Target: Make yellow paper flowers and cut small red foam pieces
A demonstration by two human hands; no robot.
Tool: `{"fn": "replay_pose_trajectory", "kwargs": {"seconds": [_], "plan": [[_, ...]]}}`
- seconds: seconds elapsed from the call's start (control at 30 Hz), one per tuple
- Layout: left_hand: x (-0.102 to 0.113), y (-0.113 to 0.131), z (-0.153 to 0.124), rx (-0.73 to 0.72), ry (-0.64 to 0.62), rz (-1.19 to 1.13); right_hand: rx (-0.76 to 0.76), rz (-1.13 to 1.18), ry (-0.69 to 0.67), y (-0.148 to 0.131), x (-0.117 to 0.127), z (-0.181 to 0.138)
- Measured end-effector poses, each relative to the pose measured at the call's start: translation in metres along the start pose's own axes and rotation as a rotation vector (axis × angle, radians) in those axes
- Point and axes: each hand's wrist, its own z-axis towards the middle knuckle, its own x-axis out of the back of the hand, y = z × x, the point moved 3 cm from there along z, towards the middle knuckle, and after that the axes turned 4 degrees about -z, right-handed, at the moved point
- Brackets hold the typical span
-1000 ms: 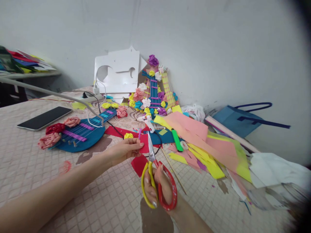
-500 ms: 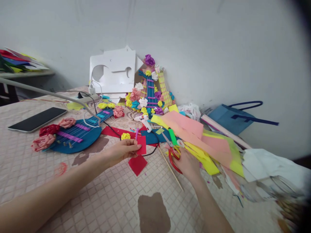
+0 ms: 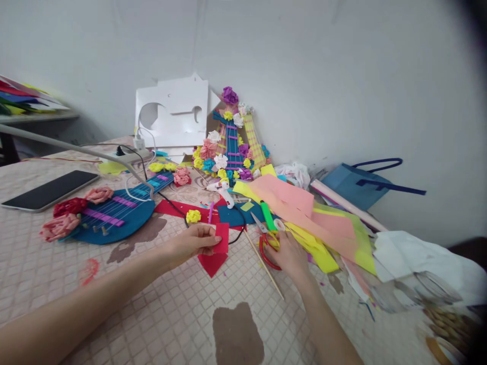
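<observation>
My left hand (image 3: 196,241) pinches a small red paper piece (image 3: 222,237) between thumb and fingers, just above the table. Below it lies another red paper piece (image 3: 212,265), its upper part covered. My right hand (image 3: 289,257) is closed around the red and yellow handles of scissors (image 3: 262,226), whose blades point away and to the left. Some of its fingers are hidden behind the hand. Just behind my left hand are a yellow paper flower (image 3: 193,216) and a purple strip (image 3: 210,212). A wooden stick (image 3: 268,271) lies between the hands.
A blue paper guitar (image 3: 125,218) with flowers and a phone (image 3: 51,189) lie at left. Farther back are a white glue gun (image 3: 223,191) with a black cord, flowered guitars (image 3: 232,147) and white board (image 3: 171,114). Pink paper (image 3: 285,195) and a blue bag (image 3: 353,185) are at right.
The view has shifted slightly, moving things left. My left hand has lowered the red paper piece, which covers more of the red piece beneath. The scissors stay in my right hand, slightly lower.
</observation>
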Motion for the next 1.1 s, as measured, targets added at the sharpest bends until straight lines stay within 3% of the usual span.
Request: {"fn": "replay_pose_trajectory", "kwargs": {"seconds": [0.13,0.2,0.33,0.43,0.63,0.87,0.97,1.1], "plan": [[-0.004,0.0,-0.002,0.008,0.013,0.068,0.027,0.086,0.061,-0.006,0.011,-0.001],[-0.008,0.001,-0.004,0.016,0.033,0.086,0.079,0.368,0.114,-0.02,0.021,-0.005],[-0.017,0.001,-0.01,0.021,0.027,0.118,0.19,1.109,-0.226,-0.065,0.021,-0.022],[-0.021,-0.003,-0.011,0.033,-0.004,0.168,0.139,1.39,-0.422,-0.089,0.011,-0.034],[-0.013,-0.012,-0.005,-0.023,0.029,0.314,0.045,1.439,-0.424,-0.093,-0.007,-0.036],[-0.007,-0.002,-0.001,-0.14,0.076,0.418,0.03,1.384,-0.368,-0.092,-0.005,-0.03],[0.001,0.009,0.001,-0.187,0.154,0.385,0.01,1.34,-0.332,-0.088,-0.003,-0.025],[0.014,0.019,0.001,-0.128,0.256,0.233,0.018,1.251,-0.303,-0.081,-0.003,-0.017]]}}
